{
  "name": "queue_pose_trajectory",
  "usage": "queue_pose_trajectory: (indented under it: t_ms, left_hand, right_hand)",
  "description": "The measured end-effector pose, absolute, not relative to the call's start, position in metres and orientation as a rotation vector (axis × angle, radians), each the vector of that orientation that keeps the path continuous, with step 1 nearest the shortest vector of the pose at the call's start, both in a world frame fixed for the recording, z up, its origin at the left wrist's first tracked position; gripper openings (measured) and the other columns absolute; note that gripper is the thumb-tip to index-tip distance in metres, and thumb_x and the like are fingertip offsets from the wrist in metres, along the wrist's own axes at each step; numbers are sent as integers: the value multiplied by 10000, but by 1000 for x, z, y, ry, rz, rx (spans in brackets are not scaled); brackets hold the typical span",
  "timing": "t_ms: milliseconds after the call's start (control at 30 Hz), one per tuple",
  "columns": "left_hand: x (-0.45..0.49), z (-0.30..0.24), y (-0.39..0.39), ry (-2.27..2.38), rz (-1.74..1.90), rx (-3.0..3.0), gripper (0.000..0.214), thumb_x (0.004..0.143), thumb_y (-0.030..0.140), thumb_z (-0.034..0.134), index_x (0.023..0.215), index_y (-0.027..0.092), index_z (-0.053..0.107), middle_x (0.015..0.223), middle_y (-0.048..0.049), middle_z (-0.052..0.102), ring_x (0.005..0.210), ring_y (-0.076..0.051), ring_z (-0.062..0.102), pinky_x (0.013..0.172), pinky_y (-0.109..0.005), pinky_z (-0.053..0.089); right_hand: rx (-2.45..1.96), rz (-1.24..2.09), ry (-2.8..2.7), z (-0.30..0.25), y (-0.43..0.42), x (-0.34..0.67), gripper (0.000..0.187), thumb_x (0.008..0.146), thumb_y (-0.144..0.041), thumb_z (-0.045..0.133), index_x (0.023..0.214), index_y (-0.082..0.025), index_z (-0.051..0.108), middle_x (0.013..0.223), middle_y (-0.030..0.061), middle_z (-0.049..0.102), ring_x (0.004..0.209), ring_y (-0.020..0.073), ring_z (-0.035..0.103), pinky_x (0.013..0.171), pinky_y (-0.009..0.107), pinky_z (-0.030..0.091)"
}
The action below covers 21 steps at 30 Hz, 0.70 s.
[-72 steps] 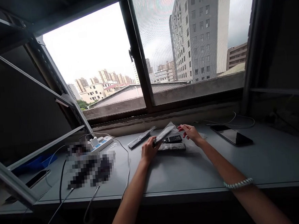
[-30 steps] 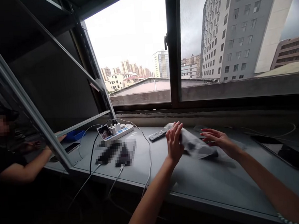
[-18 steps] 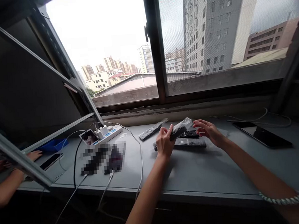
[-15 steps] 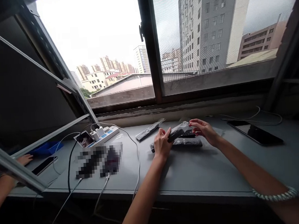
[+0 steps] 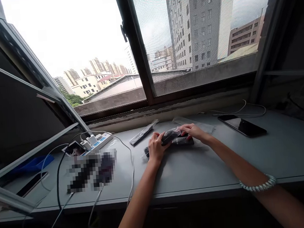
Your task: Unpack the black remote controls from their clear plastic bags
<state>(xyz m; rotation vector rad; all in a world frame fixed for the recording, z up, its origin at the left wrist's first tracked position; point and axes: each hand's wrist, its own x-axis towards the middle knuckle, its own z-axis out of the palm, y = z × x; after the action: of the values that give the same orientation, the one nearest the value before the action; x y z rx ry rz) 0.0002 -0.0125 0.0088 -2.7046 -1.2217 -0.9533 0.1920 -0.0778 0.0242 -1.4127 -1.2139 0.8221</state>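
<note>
My left hand (image 5: 155,147) is closed around a dark remote control (image 5: 170,136) in a clear plastic sleeve, tilted above the desk. At its far right end, my right hand (image 5: 195,132) has its thumb and fingers closed on the sleeve's clear edge. Beneath both hands lies another bagged remote (image 5: 183,141), partly covered by them. Farther back on the left, a third bagged remote (image 5: 144,133) rests at a slant. Behind my right hand, a clear plastic bag (image 5: 206,127) lies on the desk.
A black tablet or large phone (image 5: 242,125) lies at the right with a white cable behind it. A power strip (image 5: 100,142) with plugs stands left, near blurred dark items (image 5: 103,169) on cables. Further left are a blue tray (image 5: 37,164), a phone (image 5: 32,184) and a metal shelf frame.
My right hand has moved in from beside the sleeve's end and now pinches it. My left hand keeps its hold on the remote. The camera view has shifted, moving the scene leftward.
</note>
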Motion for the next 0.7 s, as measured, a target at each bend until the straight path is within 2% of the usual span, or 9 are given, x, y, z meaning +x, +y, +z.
queue_pose_trajectory:
  t_ms: [100, 200, 333, 433, 567, 700]
  left_hand:
    - [0, 8, -11, -1210, -967, -2710, 423, 725, 454, 624, 1110, 291, 562, 991, -16, 492, 828, -159, 524, 800, -288, 415]
    - [-1, 8, -9, -1169, -1000, -2701, 424, 726, 442, 628, 1113, 284, 559, 986, -15, 500, 833, -157, 524, 805, -287, 415]
    - [-1, 12, -9, -1045, -1031, -2675, 443, 726, 415, 638, 1137, 280, 544, 1005, -18, 504, 856, -159, 521, 815, -286, 411]
    - [0, 14, -11, -963, -1026, -2670, 450, 732, 418, 630, 1151, 283, 535, 1005, -16, 508, 844, -157, 516, 797, -282, 416]
    - [0, 12, -13, -969, -992, -2687, 454, 726, 414, 639, 1147, 276, 540, 987, -16, 512, 839, -158, 514, 805, -285, 419]
    - [-2, 6, -11, -994, -968, -2704, 461, 713, 384, 660, 1146, 280, 540, 997, -17, 505, 870, -162, 515, 832, -293, 414]
  right_hand:
    - [-1467, 735, -1245, 23, -77, 192, 309, 726, -433, 554, 846, -189, 699, 1136, 76, 542, 853, 172, 556, 467, 170, 441]
    - [-1502, 694, -1241, 23, -77, 192, 327, 689, -435, 602, 868, -183, 707, 1112, 84, 539, 812, 162, 556, 481, 175, 433]
    - [-1483, 657, -1252, 26, -78, 194, 343, 668, -478, 617, 767, -165, 712, 956, 71, 602, 683, 126, 533, 445, 178, 382]
    - [-1492, 673, -1236, 27, -80, 198, 373, 662, -518, 616, 716, -161, 706, 941, 69, 625, 673, 128, 531, 442, 186, 374]
    - [-1494, 862, -1232, 24, -84, 202, 363, 658, -497, 637, 830, -186, 710, 1018, 71, 628, 771, 158, 571, 483, 193, 401]
    - [-1481, 945, -1283, 21, -85, 203, 412, 623, -465, 678, 922, -183, 694, 982, 83, 641, 874, 192, 568, 515, 194, 404]
